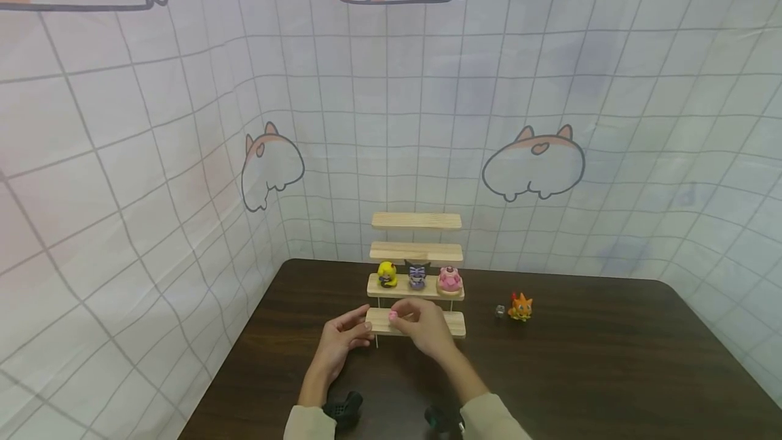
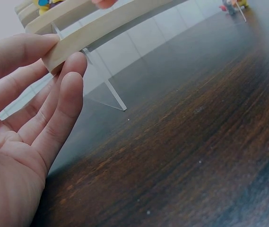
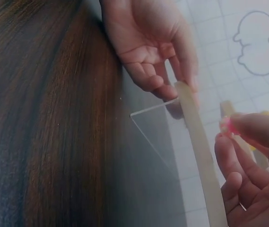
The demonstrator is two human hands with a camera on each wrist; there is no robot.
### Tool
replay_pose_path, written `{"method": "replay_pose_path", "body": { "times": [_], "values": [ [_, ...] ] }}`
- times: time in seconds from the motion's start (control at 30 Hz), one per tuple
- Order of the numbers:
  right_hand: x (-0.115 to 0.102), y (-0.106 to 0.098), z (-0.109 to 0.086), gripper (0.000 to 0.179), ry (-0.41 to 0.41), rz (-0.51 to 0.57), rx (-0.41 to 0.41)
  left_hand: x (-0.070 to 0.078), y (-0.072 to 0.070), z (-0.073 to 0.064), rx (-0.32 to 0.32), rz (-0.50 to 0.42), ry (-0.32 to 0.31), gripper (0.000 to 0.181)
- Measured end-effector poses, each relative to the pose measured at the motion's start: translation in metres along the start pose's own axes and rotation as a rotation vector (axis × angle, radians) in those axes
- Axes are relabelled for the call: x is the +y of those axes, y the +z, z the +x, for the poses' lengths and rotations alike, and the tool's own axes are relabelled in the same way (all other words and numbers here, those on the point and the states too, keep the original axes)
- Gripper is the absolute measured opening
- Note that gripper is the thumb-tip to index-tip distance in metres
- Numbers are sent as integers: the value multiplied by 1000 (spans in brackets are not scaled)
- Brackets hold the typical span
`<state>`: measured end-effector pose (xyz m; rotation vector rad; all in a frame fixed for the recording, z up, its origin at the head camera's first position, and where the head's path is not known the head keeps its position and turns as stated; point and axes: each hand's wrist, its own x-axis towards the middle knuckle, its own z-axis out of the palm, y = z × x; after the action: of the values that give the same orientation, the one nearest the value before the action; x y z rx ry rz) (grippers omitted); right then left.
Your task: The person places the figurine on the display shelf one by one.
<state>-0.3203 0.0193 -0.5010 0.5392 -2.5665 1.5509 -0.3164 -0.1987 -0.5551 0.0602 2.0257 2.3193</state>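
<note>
My left hand [image 1: 334,345] holds the left end of the lowest plank of a stepped wooden display shelf [image 1: 455,323]. In the left wrist view its thumb lies against the plank [image 2: 91,40] and fingers reach underneath. Over that same plank, my right hand [image 1: 429,328] pinches a small pink figure [image 1: 393,316] between thumb and fingers. The right wrist view shows the pink figure [image 3: 228,125] at the thumb tip, its shape mostly covered. One step up stand a yellow-haired figurine [image 1: 387,274], a purple-and-black figurine [image 1: 417,276] and a pink figurine [image 1: 449,280].
An orange spiky figurine [image 1: 520,307] and a small clear piece [image 1: 499,311] sit on the dark wooden table [image 1: 586,358] to the right. Clear legs [image 2: 108,87] support the shelf. Behind hangs a grid-patterned cloth [image 1: 427,141]. Black devices [image 1: 344,409] are near the wrists.
</note>
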Motion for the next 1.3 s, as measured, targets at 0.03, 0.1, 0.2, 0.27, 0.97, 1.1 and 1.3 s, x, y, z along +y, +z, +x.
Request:
{"method": "replay_pose_path", "body": {
  "times": [0.03,0.1,0.2,0.27,0.97,1.1,1.3],
  "values": [
    [0,1,1,11,-3,-4,1,0,0,0,-2,-2,1,53],
    [-1,2,3,11,-13,-5,3,-1,0,1,-8,-3,6,54],
    [-1,5,6,10,-21,-1,3,-1,-1,1,-15,-5,9,56],
    [-1,6,7,10,-24,-3,2,-1,-1,2,-19,-4,12,57],
    [-5,14,12,11,-14,-98,-1,0,0,1,0,-21,-4,53],
    [-6,16,12,10,-7,-132,5,0,1,2,0,-28,1,52],
    [-5,20,12,8,-4,-151,25,0,1,1,-2,-26,-1,54]
  ]
}}
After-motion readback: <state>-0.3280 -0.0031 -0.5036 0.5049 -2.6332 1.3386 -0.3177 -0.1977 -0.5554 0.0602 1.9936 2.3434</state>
